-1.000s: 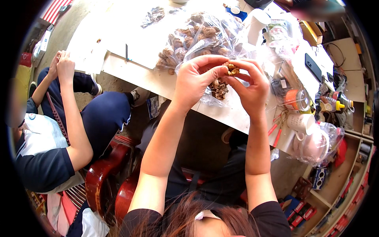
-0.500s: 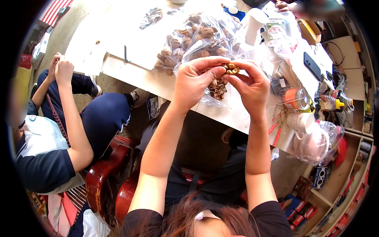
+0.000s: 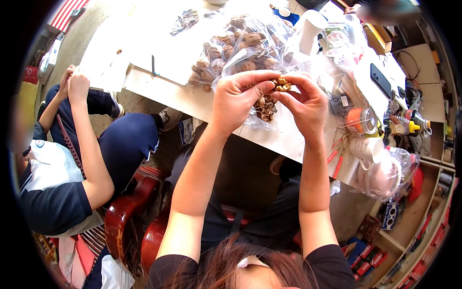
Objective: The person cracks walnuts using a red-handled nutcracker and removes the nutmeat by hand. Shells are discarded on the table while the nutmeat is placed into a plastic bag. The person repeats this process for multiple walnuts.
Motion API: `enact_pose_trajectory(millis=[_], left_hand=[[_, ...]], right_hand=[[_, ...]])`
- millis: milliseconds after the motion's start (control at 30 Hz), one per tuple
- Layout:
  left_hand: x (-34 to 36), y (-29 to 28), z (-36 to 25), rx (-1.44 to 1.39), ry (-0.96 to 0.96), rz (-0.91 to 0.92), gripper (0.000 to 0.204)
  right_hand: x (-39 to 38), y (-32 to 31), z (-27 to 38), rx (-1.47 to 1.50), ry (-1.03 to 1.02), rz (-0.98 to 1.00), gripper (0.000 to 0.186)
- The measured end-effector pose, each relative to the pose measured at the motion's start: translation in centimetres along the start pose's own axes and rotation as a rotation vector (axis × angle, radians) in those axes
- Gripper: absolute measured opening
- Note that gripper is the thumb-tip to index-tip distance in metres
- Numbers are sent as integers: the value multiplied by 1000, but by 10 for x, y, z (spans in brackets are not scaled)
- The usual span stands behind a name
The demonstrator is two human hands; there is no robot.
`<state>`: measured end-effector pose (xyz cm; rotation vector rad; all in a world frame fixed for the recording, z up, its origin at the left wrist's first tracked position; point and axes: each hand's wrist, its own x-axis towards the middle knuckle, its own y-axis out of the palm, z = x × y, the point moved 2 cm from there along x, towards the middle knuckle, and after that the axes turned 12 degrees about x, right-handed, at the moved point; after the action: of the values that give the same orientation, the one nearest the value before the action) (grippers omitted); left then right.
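Note:
Between my two hands is a walnut (image 3: 282, 85), its wrinkled golden-brown kernel showing. My left hand (image 3: 237, 98) pinches it from the left with thumb and forefinger, while my right hand (image 3: 308, 102) grips its other side with the fingertips. Both hands are raised over the near edge of the table. Just below them lies a heap of broken walnut shells (image 3: 265, 109) on clear plastic. Beyond my hands, a clear plastic bag (image 3: 250, 45) full of whole walnuts rests on the tabletop.
On the table's right stand a white mug (image 3: 366, 148), red-handled pliers (image 3: 340, 161), an orange-labelled jar (image 3: 361, 120) and a dark phone (image 3: 380, 81). A white cup (image 3: 310, 30) stands behind the bag. At left sits another person (image 3: 72, 168), hands together. Shelves (image 3: 414, 216) line the right.
My fingers have shifted very slightly around the walnut, turning it a little. A hand at the far top right has drawn back.

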<state>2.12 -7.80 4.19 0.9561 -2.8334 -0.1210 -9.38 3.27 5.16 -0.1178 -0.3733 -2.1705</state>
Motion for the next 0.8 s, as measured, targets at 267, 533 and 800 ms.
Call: enact_pose_trajectory(millis=[267,533,800], left_hand=[[-1,-3,-2,31,-3,-1,21],[-3,5,-1,10,-32,-135,20],[-3,3,1,2,-26,-159,20]], right_hand=[[1,2,-1,19,15,10,28],[1,6,-5,55,28,-53,26],[0,11,-7,-27,-38,-73,27]])
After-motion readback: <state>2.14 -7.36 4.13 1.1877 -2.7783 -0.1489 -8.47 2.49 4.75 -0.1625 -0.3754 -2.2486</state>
